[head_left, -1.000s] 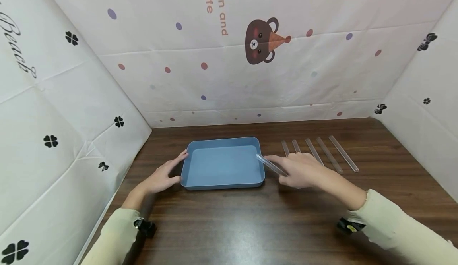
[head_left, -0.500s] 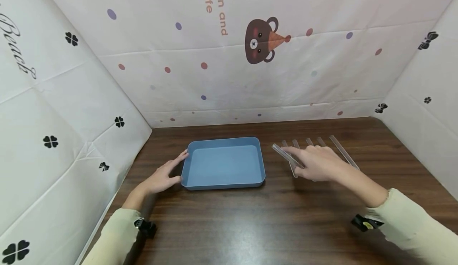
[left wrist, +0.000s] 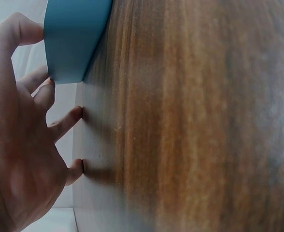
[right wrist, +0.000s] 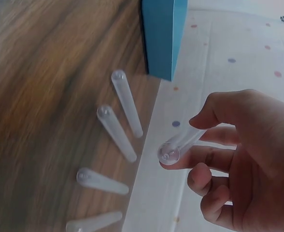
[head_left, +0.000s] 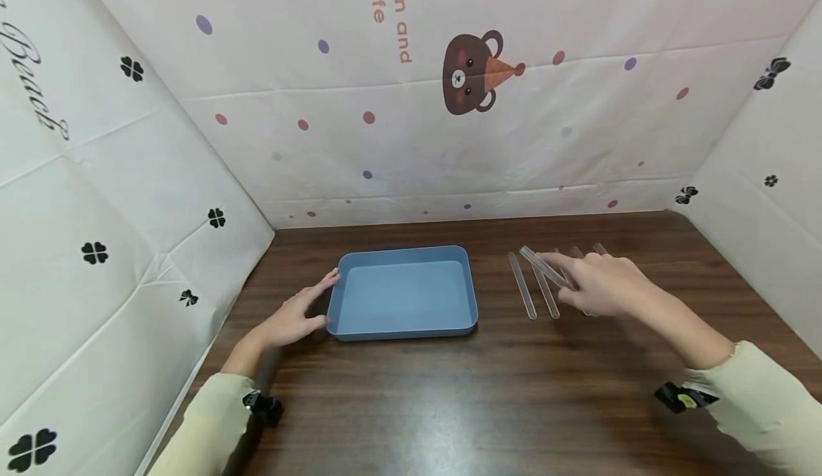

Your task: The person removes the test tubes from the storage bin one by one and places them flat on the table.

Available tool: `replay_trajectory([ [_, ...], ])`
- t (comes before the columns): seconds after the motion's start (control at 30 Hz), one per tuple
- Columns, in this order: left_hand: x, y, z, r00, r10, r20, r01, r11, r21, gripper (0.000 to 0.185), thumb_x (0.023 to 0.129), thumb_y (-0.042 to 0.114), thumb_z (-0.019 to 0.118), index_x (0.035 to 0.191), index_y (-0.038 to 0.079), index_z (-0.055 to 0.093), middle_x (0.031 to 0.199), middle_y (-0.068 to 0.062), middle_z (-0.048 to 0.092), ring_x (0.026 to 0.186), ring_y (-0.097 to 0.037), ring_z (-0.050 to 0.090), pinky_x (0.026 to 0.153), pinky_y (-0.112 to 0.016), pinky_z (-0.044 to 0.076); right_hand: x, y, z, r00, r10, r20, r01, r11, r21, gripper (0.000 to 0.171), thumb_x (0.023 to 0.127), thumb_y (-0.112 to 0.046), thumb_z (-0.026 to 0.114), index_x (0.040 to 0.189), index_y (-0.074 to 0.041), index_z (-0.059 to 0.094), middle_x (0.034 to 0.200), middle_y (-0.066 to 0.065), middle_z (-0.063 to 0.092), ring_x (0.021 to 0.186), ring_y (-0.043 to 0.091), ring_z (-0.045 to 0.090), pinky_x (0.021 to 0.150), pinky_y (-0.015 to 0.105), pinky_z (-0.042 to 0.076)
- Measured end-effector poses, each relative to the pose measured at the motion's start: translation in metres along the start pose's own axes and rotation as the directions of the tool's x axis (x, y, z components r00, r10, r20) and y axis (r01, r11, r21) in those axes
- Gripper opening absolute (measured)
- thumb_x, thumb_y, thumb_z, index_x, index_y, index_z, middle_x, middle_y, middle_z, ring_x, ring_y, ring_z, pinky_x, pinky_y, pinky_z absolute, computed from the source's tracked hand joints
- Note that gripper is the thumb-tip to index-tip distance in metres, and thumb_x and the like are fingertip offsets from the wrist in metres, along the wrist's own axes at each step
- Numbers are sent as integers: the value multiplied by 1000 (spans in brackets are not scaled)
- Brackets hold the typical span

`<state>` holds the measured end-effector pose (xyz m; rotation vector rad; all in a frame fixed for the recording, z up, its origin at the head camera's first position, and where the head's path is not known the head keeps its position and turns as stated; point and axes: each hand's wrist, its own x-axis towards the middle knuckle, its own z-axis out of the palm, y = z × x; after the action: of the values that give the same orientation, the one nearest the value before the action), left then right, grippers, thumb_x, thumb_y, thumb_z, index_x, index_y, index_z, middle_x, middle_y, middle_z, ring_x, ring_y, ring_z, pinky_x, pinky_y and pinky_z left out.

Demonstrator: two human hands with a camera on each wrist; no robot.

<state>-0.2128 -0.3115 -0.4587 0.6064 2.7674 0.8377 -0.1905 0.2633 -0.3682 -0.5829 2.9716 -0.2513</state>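
My right hand (head_left: 606,287) pinches a clear test tube (head_left: 542,263) between thumb and fingers, above a row of similar tubes. In the right wrist view, the rounded end of the held test tube (right wrist: 169,153) faces the camera. On the table, one clear test tube (head_left: 522,287) lies leftmost, and others are partly hidden under the right hand. At the left end of a blue tray (head_left: 404,333), my left hand (head_left: 292,319) has its fingers spread, thumb and fingertips touching the tray. The left wrist view shows two fingertips (left wrist: 77,113) down at the tabletop.
The brown wood-grain table (head_left: 398,404) meets a white printed cloth (head_left: 385,140) at the back and both sides. Several test tubes (right wrist: 118,133) lie side by side to the right of the tray. Nothing lies in the tray.
My right hand has moved right, carrying the test tube from the tray's right edge to over the row of tubes. The left hand and the tray have stayed in place.
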Motion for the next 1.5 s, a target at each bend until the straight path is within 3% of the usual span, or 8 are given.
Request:
replay_trajectory([
  [0.57, -2, -1, 0, 1000, 7, 1, -7, 1000, 4, 83, 105, 20, 61, 180, 15, 28, 191, -15, 17, 168, -60, 31, 118, -98, 20, -2, 62, -5, 988, 151, 43, -151, 988, 7, 73, 105, -30, 66, 172, -14, 40, 68, -1, 61, 54, 20, 59, 51, 40, 42],
  [0.7, -2, 0, 0, 1000, 7, -4, -7, 1000, 7, 82, 104, 20, 60, 180, 15, 28, 192, -15, 17, 168, -59, 32, 119, -98, 20, -1, 75, -6, 984, 173, 38, -173, 985, -14, 73, 106, -31, 66, 171, -11, 40, 68, 1, 58, 59, 20, 51, 54, 40, 39],
  [0.9, -2, -1, -1, 1000, 6, -4, -6, 1000, 5, 83, 104, 20, 60, 180, 16, 28, 192, -14, 17, 168, -59, 32, 119, -98, 20, 1, 93, -7, 977, 206, 51, -205, 978, -25, 73, 107, -33, 65, 172, -11, 38, 68, 3, 57, 60, 22, 50, 55, 41, 40],
  [1.2, 0, -1, 0, 1000, -3, -1, 3, 1000, 4, 83, 104, 21, 61, 180, 17, 28, 192, -14, 16, 168, -59, 31, 119, -99, 17, 1, 119, -8, 968, 243, 62, -243, 970, -15, 74, 108, -35, 62, 172, -9, 34, 65, 2, 67, 67, 26, 64, 59, 49, 48],
  [1.33, -1, -1, 0, 1000, -5, 0, 5, 1000, -2, 83, 104, 21, 60, 181, 17, 28, 192, -14, 16, 169, -59, 30, 119, -99, 16, 3, 132, -9, 968, 248, 38, -247, 969, -28, 74, 106, -36, 63, 169, -7, 37, 101, 24, 79, 82, 40, 71, 63, 59, 53],
  [1.43, -1, -1, 0, 1000, -5, 0, 5, 1000, -5, 83, 105, 21, 60, 181, 17, 27, 192, -15, 16, 169, -60, 30, 120, -99, 17, 4, 140, -10, 966, 258, 26, -257, 966, -37, 74, 105, -36, 65, 168, -6, 39, 133, 39, 70, 96, 57, 73, 66, 65, 55],
  [1.5, -1, -1, 0, 1000, -7, 0, 7, 1000, -4, 83, 105, 21, 60, 181, 17, 27, 192, -14, 16, 168, -60, 30, 120, -98, 17, 4, 144, -11, 964, 264, 29, -262, 964, -41, 74, 106, -37, 65, 168, -6, 39, 141, 42, 66, 104, 65, 71, 68, 67, 56],
])
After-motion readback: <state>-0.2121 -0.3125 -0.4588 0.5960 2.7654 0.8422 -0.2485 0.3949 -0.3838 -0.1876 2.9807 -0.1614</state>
